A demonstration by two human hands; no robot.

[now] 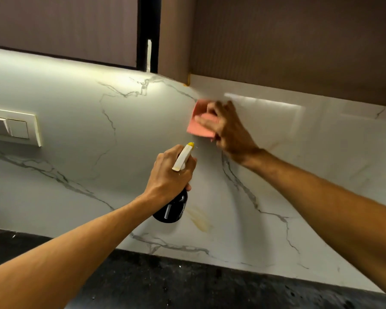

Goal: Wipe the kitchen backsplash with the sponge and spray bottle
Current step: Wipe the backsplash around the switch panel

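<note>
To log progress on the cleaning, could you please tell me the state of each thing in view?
sponge, held against the backsplash by the right hand
spray bottle, gripped by the left hand, aimed at the backsplash
backsplash, yellowish stain left below the spray bottle
wall switch, untouched

**Bare Arms, Bare Hands**

The left forearm (76,246) and right forearm (321,192) were bare from frame edge to wrist. The left hand (167,172) showed raised tendons and knuckles across its back; the right hand (230,130) was blurred at the fingers.
</note>
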